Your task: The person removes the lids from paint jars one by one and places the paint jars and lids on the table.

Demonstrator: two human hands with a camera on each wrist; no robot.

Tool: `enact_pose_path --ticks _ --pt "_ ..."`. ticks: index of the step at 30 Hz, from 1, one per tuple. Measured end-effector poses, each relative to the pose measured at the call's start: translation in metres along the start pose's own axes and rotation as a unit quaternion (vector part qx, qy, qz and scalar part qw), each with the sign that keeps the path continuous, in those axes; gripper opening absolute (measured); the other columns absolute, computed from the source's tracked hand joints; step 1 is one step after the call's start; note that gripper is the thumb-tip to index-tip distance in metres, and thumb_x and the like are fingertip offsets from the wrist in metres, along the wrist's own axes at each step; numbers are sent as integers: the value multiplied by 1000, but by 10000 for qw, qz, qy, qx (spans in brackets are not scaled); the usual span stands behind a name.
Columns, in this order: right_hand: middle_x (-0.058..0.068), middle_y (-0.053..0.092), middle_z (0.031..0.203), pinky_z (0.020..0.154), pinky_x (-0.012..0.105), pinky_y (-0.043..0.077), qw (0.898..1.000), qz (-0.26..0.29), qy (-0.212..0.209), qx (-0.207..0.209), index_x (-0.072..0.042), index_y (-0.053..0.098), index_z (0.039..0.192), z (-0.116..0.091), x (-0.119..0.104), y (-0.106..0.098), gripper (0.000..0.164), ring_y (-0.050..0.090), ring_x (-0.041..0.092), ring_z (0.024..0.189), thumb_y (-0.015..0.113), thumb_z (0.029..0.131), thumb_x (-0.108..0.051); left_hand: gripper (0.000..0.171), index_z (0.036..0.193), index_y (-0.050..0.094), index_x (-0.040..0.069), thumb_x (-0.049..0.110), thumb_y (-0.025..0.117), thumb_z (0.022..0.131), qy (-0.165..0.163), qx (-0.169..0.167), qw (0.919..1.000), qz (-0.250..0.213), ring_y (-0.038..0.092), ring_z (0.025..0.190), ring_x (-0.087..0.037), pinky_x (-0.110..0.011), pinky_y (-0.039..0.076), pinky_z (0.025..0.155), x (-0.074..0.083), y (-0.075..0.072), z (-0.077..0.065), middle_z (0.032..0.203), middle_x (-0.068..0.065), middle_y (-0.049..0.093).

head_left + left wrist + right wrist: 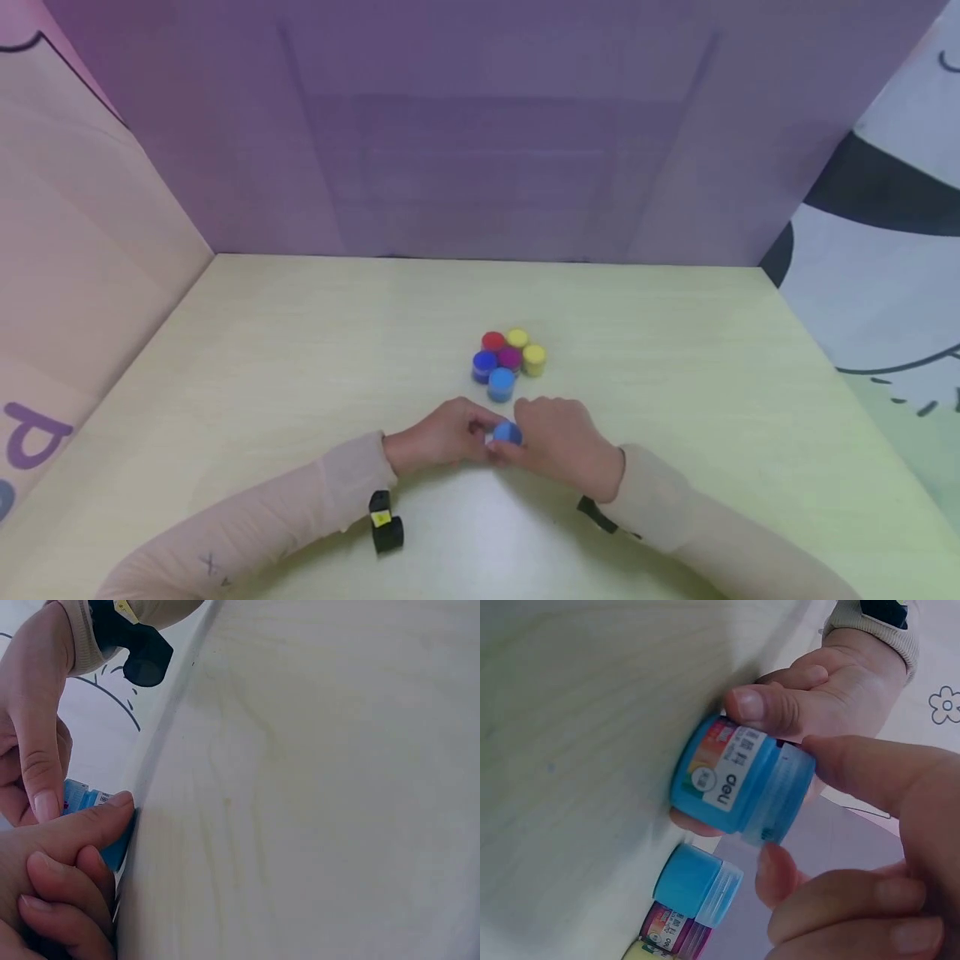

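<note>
A light blue paint jar [724, 769] with a printed label and a clear lid [780, 791] is between the two hands, just above the table in the head view. My left hand [450, 433] grips the jar's body, thumb on one side and fingers on the other. From the other side my right hand [566, 437] pinches the lid between thumb and forefinger, its other fingers curled. In the left wrist view the jar [116, 851] is mostly hidden by the hands. The lid appears seated on the jar.
Beyond the hands stands a tight cluster of paint jars: light blue [501, 383], dark blue [484, 365], purple [510, 359], red [492, 342] and two yellow jars [534, 359]. The pale table [337, 333] meets a purple panel [487, 183] at the back and printed side panels.
</note>
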State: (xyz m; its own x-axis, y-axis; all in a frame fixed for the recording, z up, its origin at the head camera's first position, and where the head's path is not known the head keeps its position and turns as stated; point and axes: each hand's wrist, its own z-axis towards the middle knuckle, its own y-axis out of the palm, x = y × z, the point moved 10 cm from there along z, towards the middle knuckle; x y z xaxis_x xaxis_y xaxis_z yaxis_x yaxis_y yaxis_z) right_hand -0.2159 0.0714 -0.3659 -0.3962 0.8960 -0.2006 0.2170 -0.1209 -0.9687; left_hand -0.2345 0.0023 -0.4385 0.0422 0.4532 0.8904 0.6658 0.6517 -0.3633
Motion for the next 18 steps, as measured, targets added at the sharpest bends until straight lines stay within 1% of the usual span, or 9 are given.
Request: enact_pose_path --ticks 7,14,18 --pt "-1 38 55 44 22 26 9999 73 -93 -94 -9 50 72 0 -1 0 40 34 12 48 65 85 -44 25 102 74 20 11 75 79 0 0 10000 96 41 51 -9 -19 30 47 1 1 1 55 4 46" --pt "-3 38 56 45 20 27 9982 177 -558 -145 -9 52 78 1 -3 -1 34 34 10 50 71 82 -38 25 103 74 22 15 76 79 83 -17 9996 285 40 53 -11 -20 30 50 5 1 0 55 4 43" --pt "-4 42 58 48 20 31 9959 288 -798 -320 -10 55 86 2 -4 0 27 38 10 52 71 84 -32 25 103 73 23 17 76 79 96 -17 9994 336 41 55 -12 -21 30 51 6 0 -1 57 3 44"
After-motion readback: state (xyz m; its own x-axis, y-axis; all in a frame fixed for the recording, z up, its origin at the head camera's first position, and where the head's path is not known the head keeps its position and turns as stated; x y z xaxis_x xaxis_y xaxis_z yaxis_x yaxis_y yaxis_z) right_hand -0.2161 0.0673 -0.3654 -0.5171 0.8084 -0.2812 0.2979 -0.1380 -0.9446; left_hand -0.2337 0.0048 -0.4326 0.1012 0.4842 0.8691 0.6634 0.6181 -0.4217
